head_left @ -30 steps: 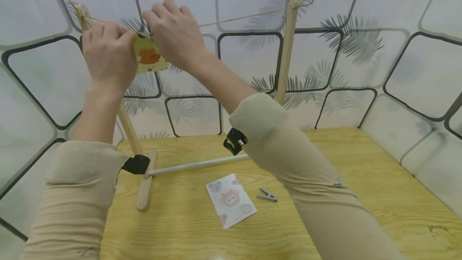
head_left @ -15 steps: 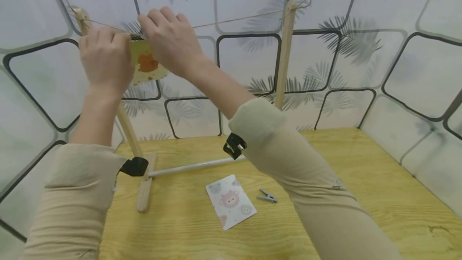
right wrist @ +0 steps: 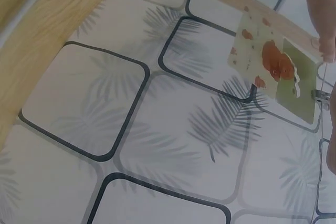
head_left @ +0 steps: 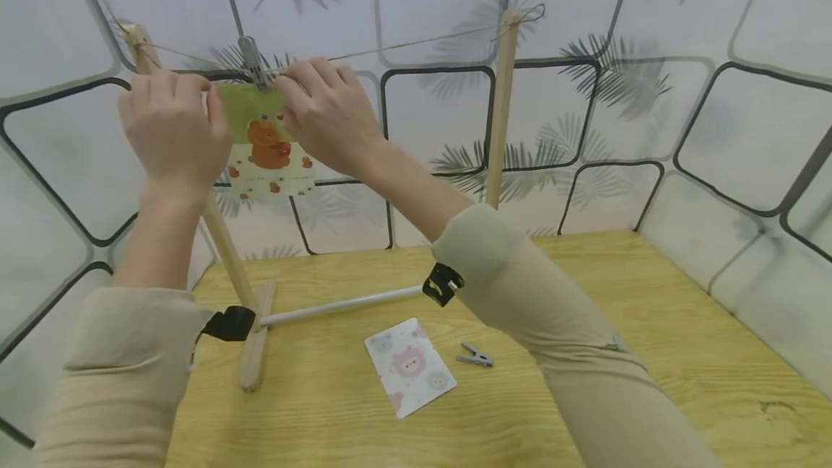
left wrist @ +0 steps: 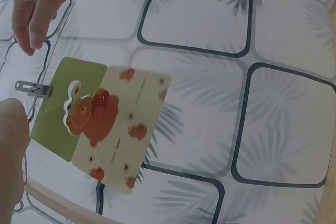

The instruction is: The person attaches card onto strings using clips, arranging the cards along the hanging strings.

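Observation:
A green and cream card with an orange bear (head_left: 266,146) hangs below a thin string (head_left: 416,42), held at its top edge by a metal clip (head_left: 250,56). My left hand (head_left: 174,128) is beside the card's upper left edge, thumb apart from the fingers. On the other side, my right hand (head_left: 328,114) has its loosely bent fingers near the upper right corner. In the left wrist view, the right hand (left wrist: 44,3) shows a gap to the card (left wrist: 97,111). The clip (left wrist: 32,88) sits between both hands, free of fingers.
Wooden posts (head_left: 502,107) carry the string, with a white rod (head_left: 344,305) low between them. On the wooden table (head_left: 312,410) lie a white card with pink drawings (head_left: 411,367) and a second metal clip (head_left: 476,356). Patterned fabric walls stand behind.
Both hands have come off the clip and moved down and apart. The clip and most of the bear card, hidden before, now show. The view has shifted slightly.

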Demonstrator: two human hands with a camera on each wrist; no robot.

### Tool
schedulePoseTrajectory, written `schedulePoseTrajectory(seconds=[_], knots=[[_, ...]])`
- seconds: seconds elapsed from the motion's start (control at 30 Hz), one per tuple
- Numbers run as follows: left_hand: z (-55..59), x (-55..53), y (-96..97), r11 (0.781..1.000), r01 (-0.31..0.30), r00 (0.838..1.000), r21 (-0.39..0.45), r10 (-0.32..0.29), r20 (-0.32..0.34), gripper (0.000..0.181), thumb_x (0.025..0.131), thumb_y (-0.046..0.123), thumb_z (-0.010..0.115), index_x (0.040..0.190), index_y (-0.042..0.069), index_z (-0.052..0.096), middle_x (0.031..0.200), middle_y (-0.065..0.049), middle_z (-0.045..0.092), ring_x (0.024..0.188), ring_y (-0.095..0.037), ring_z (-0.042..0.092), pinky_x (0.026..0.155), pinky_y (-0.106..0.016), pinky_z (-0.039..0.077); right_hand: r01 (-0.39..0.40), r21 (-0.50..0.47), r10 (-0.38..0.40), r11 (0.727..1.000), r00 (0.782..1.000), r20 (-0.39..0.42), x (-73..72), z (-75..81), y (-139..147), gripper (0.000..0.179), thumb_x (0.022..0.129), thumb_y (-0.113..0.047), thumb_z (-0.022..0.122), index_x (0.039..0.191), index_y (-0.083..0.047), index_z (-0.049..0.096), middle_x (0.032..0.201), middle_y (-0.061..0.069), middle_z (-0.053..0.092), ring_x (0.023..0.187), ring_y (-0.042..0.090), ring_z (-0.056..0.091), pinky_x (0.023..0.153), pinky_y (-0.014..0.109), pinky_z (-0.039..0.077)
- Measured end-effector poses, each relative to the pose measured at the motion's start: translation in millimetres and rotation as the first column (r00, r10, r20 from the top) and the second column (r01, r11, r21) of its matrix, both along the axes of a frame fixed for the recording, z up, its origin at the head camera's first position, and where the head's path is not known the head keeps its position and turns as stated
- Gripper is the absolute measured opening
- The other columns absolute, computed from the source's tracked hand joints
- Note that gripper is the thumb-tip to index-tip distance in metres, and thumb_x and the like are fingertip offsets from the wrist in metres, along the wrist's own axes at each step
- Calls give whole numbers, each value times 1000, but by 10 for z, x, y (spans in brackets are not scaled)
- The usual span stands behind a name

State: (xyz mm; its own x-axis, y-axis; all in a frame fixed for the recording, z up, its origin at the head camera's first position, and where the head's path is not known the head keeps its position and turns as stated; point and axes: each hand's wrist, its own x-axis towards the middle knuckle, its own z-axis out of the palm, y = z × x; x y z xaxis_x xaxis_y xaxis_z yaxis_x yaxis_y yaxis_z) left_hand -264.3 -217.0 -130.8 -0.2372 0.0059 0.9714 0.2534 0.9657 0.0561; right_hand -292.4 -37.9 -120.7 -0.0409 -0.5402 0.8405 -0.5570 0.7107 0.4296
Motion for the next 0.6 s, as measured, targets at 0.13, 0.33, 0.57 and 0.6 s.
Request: schedulePoseTrajectory(seconds=[0.13,0.33,0.57,0.6], knots=[[-80,2,46,1000,12,1000,-10,-12,-21,31,93,17,44,88,-9,60,86,-27,57,86,-48,47,73,-56,32,-2,-18,2,1000,999,42,-24,-147,101,28,92,-17,44,108,-8,65,108,5,61,106,22,53,87,33,41],[-192,67,143,998,27,1000,-49,-28,-14,31,92,17,45,81,-8,60,79,-25,57,78,-46,50,67,-55,35,40,4,-41,999,987,153,-10,-378,327,28,90,-24,52,111,-8,65,110,5,61,105,23,52,85,35,40],[-394,94,213,992,71,997,-107,-73,-21,32,91,17,47,72,-7,57,72,-24,57,73,-45,50,64,-55,37,56,13,-57,998,964,261,-32,-698,619,29,89,-26,56,109,-8,64,108,6,62,104,24,53,84,37,41],[-429,95,219,989,77,997,-125,-80,-21,32,91,17,48,71,-7,57,71,-24,58,72,-45,51,63,-55,37,58,12,-59,998,958,281,-32,-748,661,29,89,-27,57,109,-8,64,108,6,62,104,24,53,84,38,41]])
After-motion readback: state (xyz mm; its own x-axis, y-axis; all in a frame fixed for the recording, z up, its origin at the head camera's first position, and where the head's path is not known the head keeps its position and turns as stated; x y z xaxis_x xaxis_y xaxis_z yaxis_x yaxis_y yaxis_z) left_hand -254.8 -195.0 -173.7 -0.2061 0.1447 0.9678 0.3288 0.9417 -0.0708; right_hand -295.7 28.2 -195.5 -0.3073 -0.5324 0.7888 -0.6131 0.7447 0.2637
